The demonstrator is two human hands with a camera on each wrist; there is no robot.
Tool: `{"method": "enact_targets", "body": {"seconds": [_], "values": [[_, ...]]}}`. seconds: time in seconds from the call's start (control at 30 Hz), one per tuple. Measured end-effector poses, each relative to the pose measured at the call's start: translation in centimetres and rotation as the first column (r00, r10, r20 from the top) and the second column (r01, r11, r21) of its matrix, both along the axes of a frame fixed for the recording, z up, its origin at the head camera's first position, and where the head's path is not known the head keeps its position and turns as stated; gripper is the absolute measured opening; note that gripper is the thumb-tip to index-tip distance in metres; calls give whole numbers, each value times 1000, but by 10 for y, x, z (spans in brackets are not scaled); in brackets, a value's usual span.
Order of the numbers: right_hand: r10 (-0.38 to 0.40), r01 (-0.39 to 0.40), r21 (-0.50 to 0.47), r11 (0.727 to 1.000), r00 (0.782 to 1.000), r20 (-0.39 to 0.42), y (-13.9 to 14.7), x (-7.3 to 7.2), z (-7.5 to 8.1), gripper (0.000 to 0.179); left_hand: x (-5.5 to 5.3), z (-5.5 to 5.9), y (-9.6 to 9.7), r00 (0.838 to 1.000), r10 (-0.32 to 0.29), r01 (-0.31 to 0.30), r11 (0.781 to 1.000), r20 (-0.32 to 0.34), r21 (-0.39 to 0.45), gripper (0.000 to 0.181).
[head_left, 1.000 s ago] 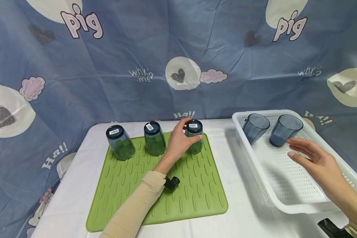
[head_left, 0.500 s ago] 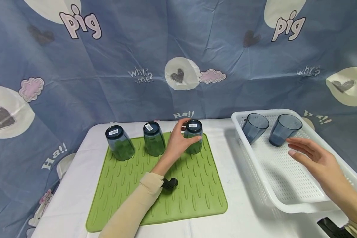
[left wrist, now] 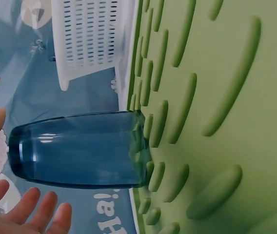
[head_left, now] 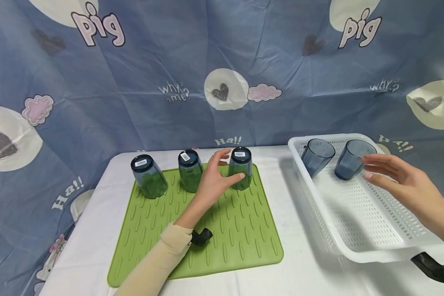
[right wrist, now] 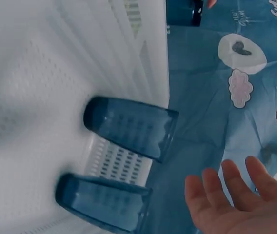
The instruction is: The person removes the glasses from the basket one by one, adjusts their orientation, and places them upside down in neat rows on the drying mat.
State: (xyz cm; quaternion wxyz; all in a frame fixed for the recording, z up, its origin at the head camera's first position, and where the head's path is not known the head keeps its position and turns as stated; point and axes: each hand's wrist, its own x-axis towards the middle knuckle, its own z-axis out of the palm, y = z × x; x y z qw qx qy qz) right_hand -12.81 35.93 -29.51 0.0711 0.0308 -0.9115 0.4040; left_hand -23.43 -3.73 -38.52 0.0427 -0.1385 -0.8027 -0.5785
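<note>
Upside down near the back right corner of a green ridged mat (head_left: 244, 255) stands a blue drinking glass (head_left: 241, 169). Beside it is my left hand (head_left: 211, 179), thumb and fingers spread apart; the left wrist view shows them clear of the glass (left wrist: 80, 148). Two more upturned glasses, a middle glass (head_left: 190, 172) and a left glass (head_left: 149, 177), stand along the mat's back edge. My right hand (head_left: 410, 181), fingers loosely bent and holding nothing, hovers over a white basket (head_left: 366, 222). Its fingertips overlap the right-hand basket glass (head_left: 349, 162) in the head view.
Another blue glass (head_left: 317, 158) leans in the basket's back left corner, mouth up. White cloth (head_left: 296, 246) covers the table between mat and basket. A blue printed curtain (head_left: 170, 53) hangs right behind the table.
My left hand has let go of the right glass on the mat and drawn slightly left. My right hand has risen a little and shifted right toward the glass in the basket.
</note>
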Motion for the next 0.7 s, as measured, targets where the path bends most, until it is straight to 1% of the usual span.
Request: {"method": "enact_targets", "body": {"seconds": [0.13,0.23,0.37,0.5,0.7], "values": [[38,-40,59,997,999,23,3,-15,8,47,8,5,-5,1000,-5,5,1000,20,-4,72],[65,-70,96,993,997,49,5,-29,9,50,12,7,-7,999,-15,15,1000,31,-6,72],[110,-115,117,986,993,49,7,-47,3,52,20,7,-10,998,-32,33,999,51,-18,70],[159,-160,85,983,987,19,10,-60,-8,51,27,5,-14,996,-59,60,998,66,-21,69],[140,-141,41,989,989,41,11,-76,-21,56,36,2,-23,992,-111,111,994,62,4,67]]}}
